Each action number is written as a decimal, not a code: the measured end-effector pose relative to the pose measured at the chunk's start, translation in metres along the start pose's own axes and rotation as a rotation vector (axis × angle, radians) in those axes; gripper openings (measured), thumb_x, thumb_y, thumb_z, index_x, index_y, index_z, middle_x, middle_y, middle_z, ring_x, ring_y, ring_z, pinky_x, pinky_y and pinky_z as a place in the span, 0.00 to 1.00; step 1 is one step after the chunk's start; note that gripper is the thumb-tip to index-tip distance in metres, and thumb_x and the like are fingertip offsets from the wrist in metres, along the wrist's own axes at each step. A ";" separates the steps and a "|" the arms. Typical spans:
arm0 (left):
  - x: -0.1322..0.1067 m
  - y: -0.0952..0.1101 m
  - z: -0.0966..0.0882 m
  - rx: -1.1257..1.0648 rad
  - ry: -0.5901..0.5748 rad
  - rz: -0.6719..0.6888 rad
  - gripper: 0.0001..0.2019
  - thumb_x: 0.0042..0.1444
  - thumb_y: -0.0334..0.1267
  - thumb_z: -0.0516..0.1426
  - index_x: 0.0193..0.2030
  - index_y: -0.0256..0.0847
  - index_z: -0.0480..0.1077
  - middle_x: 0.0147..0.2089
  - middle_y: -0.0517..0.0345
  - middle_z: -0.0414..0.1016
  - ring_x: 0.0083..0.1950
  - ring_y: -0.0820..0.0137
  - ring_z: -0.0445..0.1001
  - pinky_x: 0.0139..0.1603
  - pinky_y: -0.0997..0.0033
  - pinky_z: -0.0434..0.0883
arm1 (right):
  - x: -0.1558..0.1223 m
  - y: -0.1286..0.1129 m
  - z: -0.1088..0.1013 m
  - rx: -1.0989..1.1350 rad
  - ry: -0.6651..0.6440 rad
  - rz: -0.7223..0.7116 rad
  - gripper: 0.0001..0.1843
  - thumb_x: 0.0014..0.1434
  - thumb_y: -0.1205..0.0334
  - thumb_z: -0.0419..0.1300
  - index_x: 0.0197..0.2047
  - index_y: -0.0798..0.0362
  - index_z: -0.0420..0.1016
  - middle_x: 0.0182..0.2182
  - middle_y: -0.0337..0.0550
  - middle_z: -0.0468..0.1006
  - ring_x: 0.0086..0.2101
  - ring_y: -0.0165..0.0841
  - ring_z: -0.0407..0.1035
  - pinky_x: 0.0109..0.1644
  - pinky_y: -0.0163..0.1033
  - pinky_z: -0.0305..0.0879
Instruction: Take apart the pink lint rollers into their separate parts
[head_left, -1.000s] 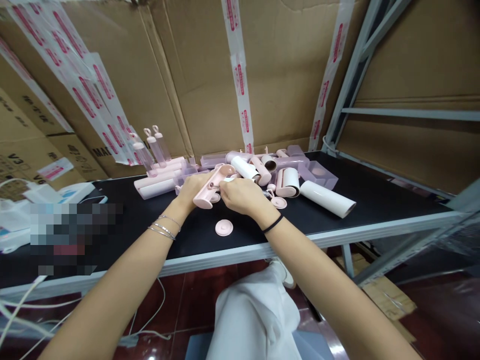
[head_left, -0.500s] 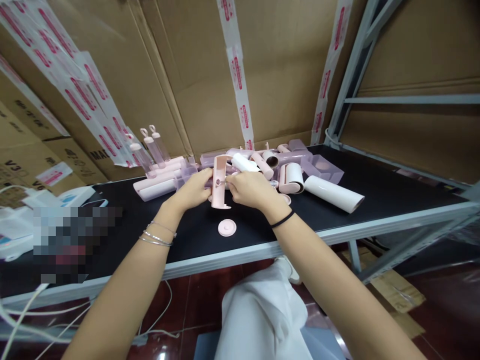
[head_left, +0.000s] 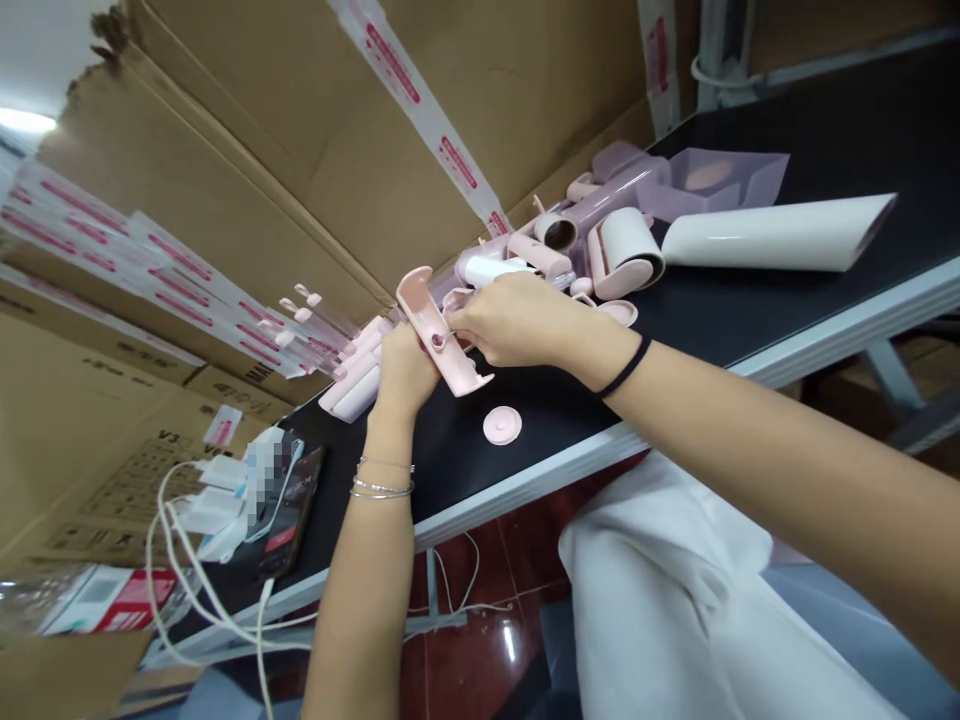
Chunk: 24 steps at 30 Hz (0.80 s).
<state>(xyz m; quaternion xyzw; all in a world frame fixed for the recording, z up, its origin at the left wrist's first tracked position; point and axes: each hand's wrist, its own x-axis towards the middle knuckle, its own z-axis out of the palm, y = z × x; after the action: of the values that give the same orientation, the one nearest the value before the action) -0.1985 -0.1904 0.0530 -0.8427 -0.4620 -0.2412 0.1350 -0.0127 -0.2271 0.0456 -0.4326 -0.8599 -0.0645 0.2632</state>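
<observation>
My left hand (head_left: 405, 368) is closed around the back of a pink curved plastic shell (head_left: 459, 370), holding it tilted above the table with its hollow side toward me. My right hand (head_left: 517, 320) is closed in a pinch at the shell's middle, by a small round hole. A thin, shiny bit shows at those fingertips, too small to name. Just below the hands, a round pink disc (head_left: 502, 426) lies flat on the black tabletop (head_left: 457, 470). Right of my right hand sits a pink holder with a white roll (head_left: 630, 240) in it, beside another pink disc (head_left: 619, 312).
A long white roll (head_left: 772, 237) and a translucent purple tray (head_left: 720, 180) lie at the right. Pink rollers with looped handles (head_left: 356, 375) lie at the left. A phone (head_left: 296, 510) and white cables (head_left: 187, 600) are at the left edge. Cardboard (head_left: 300, 130) walls the back.
The head view has turned and tilted, so the table now slants. Both hands keep their hold at the pink shell, which appears more tilted. The disc in front still lies on the table.
</observation>
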 end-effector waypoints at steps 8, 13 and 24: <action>-0.007 0.001 -0.008 -0.162 -0.190 0.119 0.14 0.51 0.32 0.54 0.44 0.36 0.72 0.44 0.51 0.79 0.45 0.64 0.77 0.47 0.64 0.74 | 0.000 0.000 0.003 -0.046 -0.028 -0.016 0.16 0.60 0.65 0.51 0.43 0.57 0.79 0.41 0.55 0.79 0.41 0.41 0.72 0.41 0.41 0.57; -0.008 -0.007 -0.002 -0.136 -0.076 0.155 0.29 0.47 0.35 0.59 0.59 0.36 0.64 0.57 0.44 0.72 0.54 0.60 0.74 0.55 0.61 0.72 | 0.001 -0.001 0.004 -0.072 -0.045 -0.049 0.16 0.60 0.65 0.51 0.42 0.57 0.79 0.39 0.55 0.79 0.41 0.40 0.71 0.41 0.40 0.57; -0.003 -0.019 0.036 -0.365 -0.033 -0.077 0.17 0.49 0.39 0.56 0.46 0.37 0.73 0.49 0.58 0.74 0.58 0.55 0.71 0.58 0.53 0.66 | -0.003 -0.006 0.008 -0.310 -0.125 -0.026 0.21 0.69 0.61 0.40 0.48 0.57 0.73 0.41 0.53 0.77 0.41 0.41 0.69 0.45 0.46 0.58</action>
<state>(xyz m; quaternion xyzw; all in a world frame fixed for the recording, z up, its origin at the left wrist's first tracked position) -0.2061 -0.1659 0.0208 -0.8388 -0.4447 -0.3120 -0.0370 -0.0191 -0.2301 0.0377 -0.4602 -0.8598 -0.1725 0.1383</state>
